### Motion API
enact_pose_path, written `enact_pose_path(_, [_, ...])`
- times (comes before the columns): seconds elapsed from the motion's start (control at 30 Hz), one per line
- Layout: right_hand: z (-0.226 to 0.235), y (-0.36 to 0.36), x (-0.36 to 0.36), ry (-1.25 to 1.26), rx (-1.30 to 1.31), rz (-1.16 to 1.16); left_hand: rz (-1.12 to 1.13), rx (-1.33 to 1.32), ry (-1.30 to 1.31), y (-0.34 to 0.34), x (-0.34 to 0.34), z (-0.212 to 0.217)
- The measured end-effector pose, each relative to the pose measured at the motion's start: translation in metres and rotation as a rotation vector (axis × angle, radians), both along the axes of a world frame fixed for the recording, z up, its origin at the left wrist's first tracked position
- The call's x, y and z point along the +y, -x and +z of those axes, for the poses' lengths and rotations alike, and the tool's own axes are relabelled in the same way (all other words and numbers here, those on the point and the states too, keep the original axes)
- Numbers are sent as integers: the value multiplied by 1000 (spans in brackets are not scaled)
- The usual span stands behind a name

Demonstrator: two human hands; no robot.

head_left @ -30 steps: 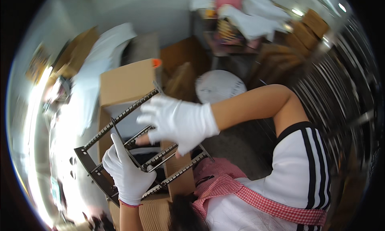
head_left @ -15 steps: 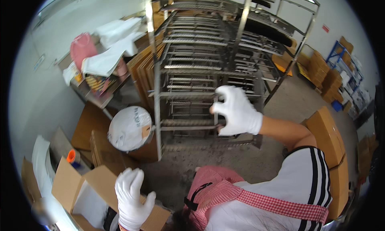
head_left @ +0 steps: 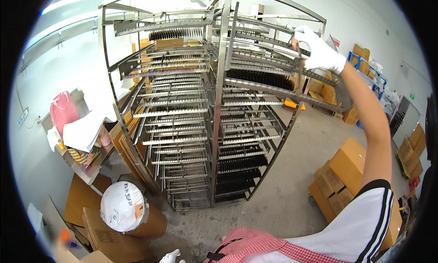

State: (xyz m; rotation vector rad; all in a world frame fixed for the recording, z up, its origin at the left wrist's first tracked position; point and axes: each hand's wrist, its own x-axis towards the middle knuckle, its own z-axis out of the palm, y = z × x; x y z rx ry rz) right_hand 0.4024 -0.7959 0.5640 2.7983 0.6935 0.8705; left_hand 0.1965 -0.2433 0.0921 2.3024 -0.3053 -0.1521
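My right hand (head_left: 319,53), in a white glove with bare fingertips, is raised at the upper right of a tall metal rack (head_left: 220,103). Its fingers curl round a thin metal bar (head_left: 299,80) there, by a slotted metal tray (head_left: 315,100) that juts out past the rack's right side. A row of black pieces (head_left: 260,78) stands in a tray just left of the hand. At the bottom edge, only the white-gloved fingers of my left hand (head_left: 170,256) show, spread apart with nothing seen in them.
On the left stands a drum (head_left: 153,222) with a white cover, beside flat cardboard (head_left: 98,233). A side table (head_left: 93,169) carries a pink bag (head_left: 64,108). Stacked cartons (head_left: 340,176) stand at the right, and blue shelving (head_left: 365,66) farther back.
My right hand has risen from the rack's lower middle to its upper right. The view has lifted and shows more of the rack. My left hand has dropped mostly out of the picture.
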Motion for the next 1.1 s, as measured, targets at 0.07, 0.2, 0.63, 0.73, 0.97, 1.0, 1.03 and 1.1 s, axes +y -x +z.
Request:
enact_pose_path(0.07, [39,-9,-22,102,159,45,-50,11,-116,-18,-25,-18])
enact_pose_path(0.2, [71,-52,-62,-143,135,-80,53,389,321,-49,-78,-46])
enact_pose_path(0.63, [45,-175,-77,375,-713,-119,407,749,845,1,-140,-81])
enact_pose_path(0.73, [-26,-153,-58,111,-482,393,441,640,769,24,-128,-96])
enact_pose_path(0.97, [-93,-240,-70,-270,238,-175,71,191,-176,6,-119,-60])
enact_pose_path(1.0, [-88,-248,-77,-323,326,-184,46,90,-200,-2,-119,-50])
enact_pose_path(1.03, [-96,-251,-84,-382,253,-118,36,-48,-215,-4,-119,-40])
enact_pose_path(1.1, [-108,-256,-93,-325,61,-149,47,28,-212,-2,-113,-26])
